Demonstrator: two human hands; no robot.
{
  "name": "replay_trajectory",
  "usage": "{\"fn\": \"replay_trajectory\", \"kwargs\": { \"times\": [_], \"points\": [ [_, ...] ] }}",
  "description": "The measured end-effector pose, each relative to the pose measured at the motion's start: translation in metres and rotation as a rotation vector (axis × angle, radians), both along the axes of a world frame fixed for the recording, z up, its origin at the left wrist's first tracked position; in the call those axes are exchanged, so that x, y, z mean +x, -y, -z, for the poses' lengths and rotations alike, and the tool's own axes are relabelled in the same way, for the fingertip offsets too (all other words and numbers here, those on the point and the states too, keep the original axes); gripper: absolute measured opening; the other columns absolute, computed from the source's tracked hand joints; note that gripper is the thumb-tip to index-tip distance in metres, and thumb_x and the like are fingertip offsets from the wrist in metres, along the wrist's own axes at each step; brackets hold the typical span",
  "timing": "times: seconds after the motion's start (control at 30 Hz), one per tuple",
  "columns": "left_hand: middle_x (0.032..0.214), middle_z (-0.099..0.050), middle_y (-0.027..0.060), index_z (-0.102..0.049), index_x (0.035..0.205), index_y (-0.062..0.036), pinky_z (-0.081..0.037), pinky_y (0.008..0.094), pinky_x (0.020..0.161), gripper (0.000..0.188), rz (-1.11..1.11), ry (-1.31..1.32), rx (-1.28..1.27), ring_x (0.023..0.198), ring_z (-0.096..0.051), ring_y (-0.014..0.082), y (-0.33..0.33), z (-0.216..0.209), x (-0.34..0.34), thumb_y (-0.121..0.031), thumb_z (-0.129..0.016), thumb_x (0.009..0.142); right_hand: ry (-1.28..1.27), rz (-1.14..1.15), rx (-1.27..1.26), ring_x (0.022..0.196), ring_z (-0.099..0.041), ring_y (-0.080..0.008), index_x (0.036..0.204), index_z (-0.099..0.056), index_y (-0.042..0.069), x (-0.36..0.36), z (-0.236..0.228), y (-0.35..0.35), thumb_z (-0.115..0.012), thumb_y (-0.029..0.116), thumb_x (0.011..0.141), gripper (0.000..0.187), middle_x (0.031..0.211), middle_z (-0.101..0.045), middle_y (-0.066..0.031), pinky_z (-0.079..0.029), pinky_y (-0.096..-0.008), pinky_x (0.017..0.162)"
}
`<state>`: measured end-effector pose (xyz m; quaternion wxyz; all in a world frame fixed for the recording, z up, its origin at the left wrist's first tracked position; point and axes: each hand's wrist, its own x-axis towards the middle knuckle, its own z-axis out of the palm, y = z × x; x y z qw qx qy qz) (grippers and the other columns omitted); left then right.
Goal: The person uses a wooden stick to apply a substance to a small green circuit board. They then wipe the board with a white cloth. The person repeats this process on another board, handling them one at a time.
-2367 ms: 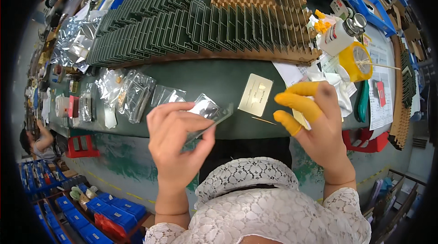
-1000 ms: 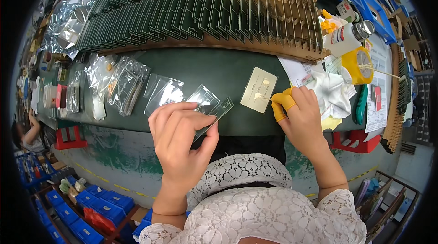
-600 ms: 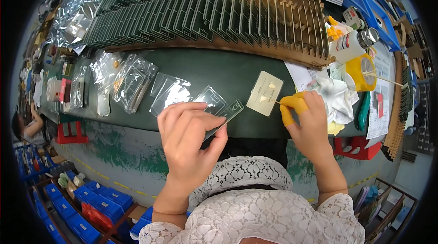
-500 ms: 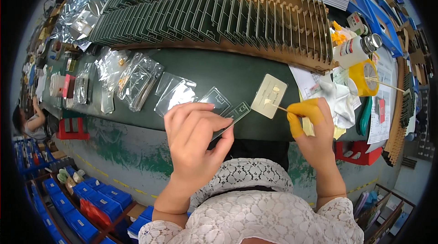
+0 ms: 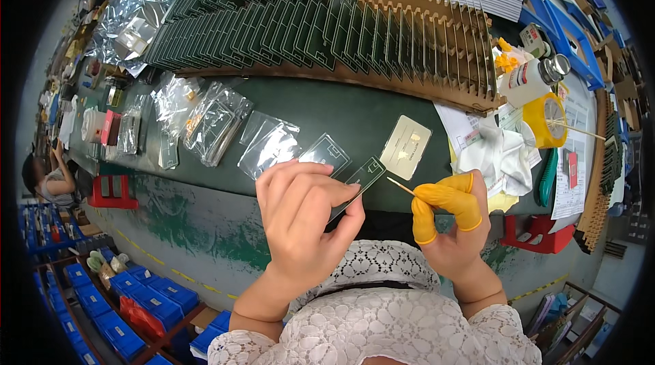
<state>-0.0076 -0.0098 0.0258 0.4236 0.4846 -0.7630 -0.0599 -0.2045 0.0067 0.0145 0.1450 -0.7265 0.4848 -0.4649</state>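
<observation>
My left hand (image 5: pixel 303 218) pinches a thin dark green circuit board (image 5: pixel 368 172) between thumb and fingers, holding it tilted at the near edge of the table. Yellow finger cots cover thumb and fingers of my right hand (image 5: pixel 454 225), which grips a thin wooden stick (image 5: pixel 400 186). The stick's tip points left at the board's upper corner, close to it; whether they touch I cannot tell. Just beyond lies a pale cream card (image 5: pixel 407 148) with rounded corners. Beside my left fingers, partly hidden by them, another flat board (image 5: pixel 327 151) rests on the table.
A long brown slotted rack (image 5: pixel 437 85) holds rows of upright green boards (image 5: pixel 273 34) across the back. Clear plastic bags (image 5: pixel 269 145) lie left. At right stand a white bottle (image 5: pixel 529 82), a yellow tape roll (image 5: pixel 546 119) with sticks, and a crumpled white cloth (image 5: pixel 498 157).
My right hand has drawn the stick from the card toward me and left, to the board's corner. My left hand and the board shifted slightly right. Light patches on the card no longer show.
</observation>
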Motion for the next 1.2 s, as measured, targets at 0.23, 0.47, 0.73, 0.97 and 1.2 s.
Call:
{"fn": "replay_trajectory", "kwargs": {
  "times": [0.23, 0.47, 0.73, 0.97, 1.2],
  "points": [
    [0.076, -0.063, 0.0036, -0.063, 0.078, -0.0078, -0.045, 0.0407, 0.086, 0.024, -0.014, -0.003, 0.009, 0.083, -0.064, 0.0252, -0.0004, -0.0044, -0.0027, 0.005, -0.076, 0.064, -0.023, -0.005, -0.060, 0.069, -0.049, -0.0228, 0.100, -0.066, 0.006, 0.0014, 0.0003, 0.0032, -0.077, -0.001, 0.072, 0.031, 0.084, -0.059, -0.0058, -0.036, -0.0328, 0.061],
    [0.076, -0.063, 0.0042, -0.063, 0.079, -0.0071, -0.045, 0.0405, 0.085, 0.024, -0.005, -0.011, 0.011, 0.083, -0.064, 0.0253, 0.0004, -0.0049, -0.0035, 0.006, -0.075, 0.064, -0.034, 0.000, -0.049, 0.068, -0.050, -0.0232, 0.100, -0.065, 0.006, 0.0018, -0.0002, 0.0032, -0.077, -0.001, 0.072, 0.032, 0.083, -0.058, -0.0057, -0.036, -0.0336, 0.061],
    [0.079, -0.061, 0.0019, -0.064, 0.081, -0.0080, -0.042, 0.0382, 0.086, 0.024, 0.009, -0.030, 0.004, 0.086, -0.063, 0.0240, 0.0003, 0.0000, -0.0019, 0.001, -0.077, 0.063, -0.044, -0.013, -0.069, 0.067, -0.049, -0.0228, 0.100, -0.065, 0.008, 0.0030, 0.0003, 0.0017, -0.078, 0.000, 0.071, 0.033, 0.083, -0.058, -0.0052, -0.035, -0.0340, 0.060],
    [0.077, -0.062, 0.0039, -0.063, 0.079, -0.0069, -0.044, 0.0390, 0.084, 0.024, 0.003, -0.040, 0.011, 0.083, -0.064, 0.0253, 0.0000, -0.0026, -0.0020, 0.005, -0.076, 0.063, -0.066, -0.011, -0.068, 0.068, -0.049, -0.0226, 0.101, -0.065, 0.008, 0.0037, 0.0000, 0.0028, -0.079, 0.000, 0.071, 0.033, 0.083, -0.058, -0.0047, -0.035, -0.0338, 0.061],
    [0.076, -0.063, 0.0053, -0.063, 0.078, -0.0059, -0.046, 0.0383, 0.081, 0.023, 0.006, -0.045, 0.014, 0.082, -0.064, 0.0259, 0.0002, -0.0050, -0.0026, 0.007, -0.075, 0.063, -0.071, 0.006, -0.084, 0.068, -0.049, -0.0226, 0.101, -0.066, 0.009, 0.0034, 0.0016, 0.0031, -0.079, 0.001, 0.071, 0.034, 0.084, -0.058, -0.0040, -0.036, -0.0336, 0.061]
  ]
}}
